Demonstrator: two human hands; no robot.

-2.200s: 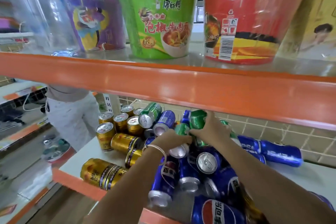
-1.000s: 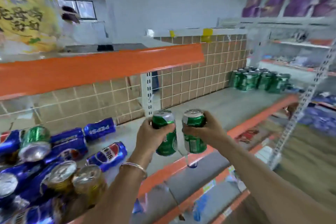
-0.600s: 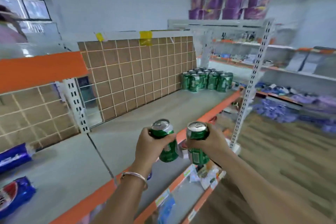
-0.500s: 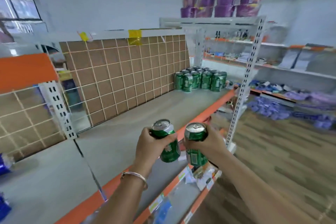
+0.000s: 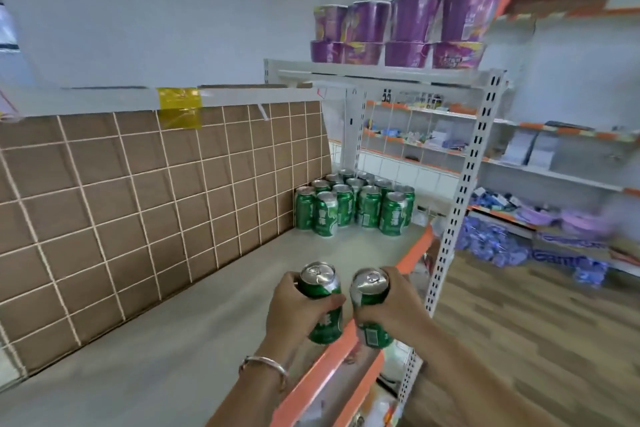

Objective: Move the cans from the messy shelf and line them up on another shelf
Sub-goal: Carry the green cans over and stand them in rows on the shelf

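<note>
My left hand [image 5: 294, 305] grips an upright green can [image 5: 322, 302] around its middle. Beside it, my right hand [image 5: 391, 308] grips a second green can [image 5: 370, 305], also upright. Both cans hover over the front orange edge of a grey shelf [image 5: 194, 315]. At the far end of that shelf stands a block of several green cans [image 5: 353, 204] in rows, upright and close together, well beyond my hands. The messy shelf is out of view.
A brown tiled back panel [image 5: 138, 198] runs along the shelf's left side. A white perforated upright [image 5: 460, 191] stands at the shelf's right corner. Purple noodle cups [image 5: 401, 35] sit on the top shelf. Wooden floor [image 5: 519, 340] lies to the right, with more stocked shelving behind.
I lifted two green cans out of the messy pile and carried them right along the shelves. The pile has left the view and the lined-up green cans are now closer.
</note>
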